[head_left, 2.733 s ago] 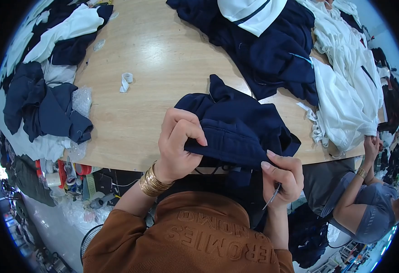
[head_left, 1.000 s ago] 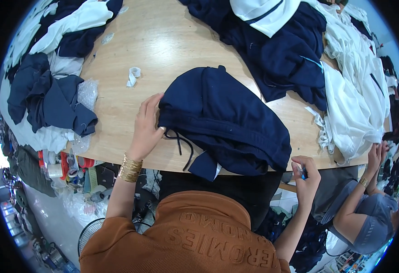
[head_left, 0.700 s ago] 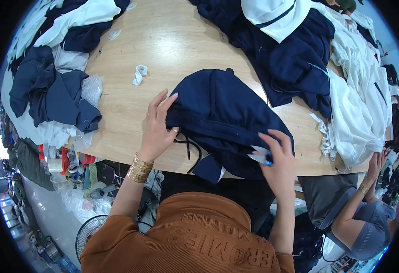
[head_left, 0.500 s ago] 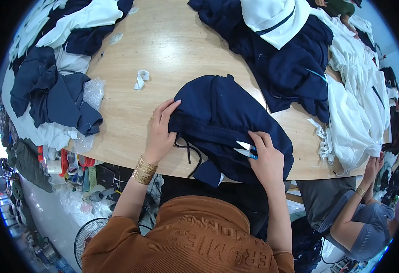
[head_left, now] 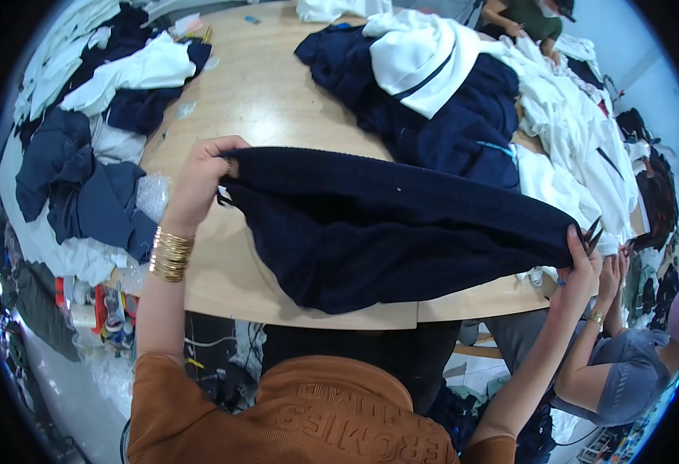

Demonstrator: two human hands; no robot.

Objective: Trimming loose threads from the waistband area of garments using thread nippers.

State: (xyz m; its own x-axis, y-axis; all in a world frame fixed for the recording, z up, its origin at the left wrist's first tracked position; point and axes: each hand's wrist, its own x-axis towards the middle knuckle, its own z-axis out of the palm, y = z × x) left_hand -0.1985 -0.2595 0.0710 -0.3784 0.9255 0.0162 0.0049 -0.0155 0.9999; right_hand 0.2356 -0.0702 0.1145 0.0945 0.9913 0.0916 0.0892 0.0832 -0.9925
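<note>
Two bare hands stretch one navy garment between them in the head view. The left hand is clamped on the garment's upper left corner, its fingers curled over the edge, so that the cloth lies to the right of this hand. The right hand grips the opposite end, thumb pressed to the fabric, so that the cloth lies to its left; dark-looking snips jut up from the same hand. Between the two grips the garment's thick upper band runs taut, sloping down toward the right hand, and the looser body sags below it over the worktop. Whether the sagging part touches the surface cannot be told.

Beyond the garment lies a navy heap, with a white piece with a dark stripe on top. White clothing spreads to the right of the heap. Near the left hand, on its outer side, are bubble wrap and a dark grey garment. A co-worker's hands show just beyond the right hand.
</note>
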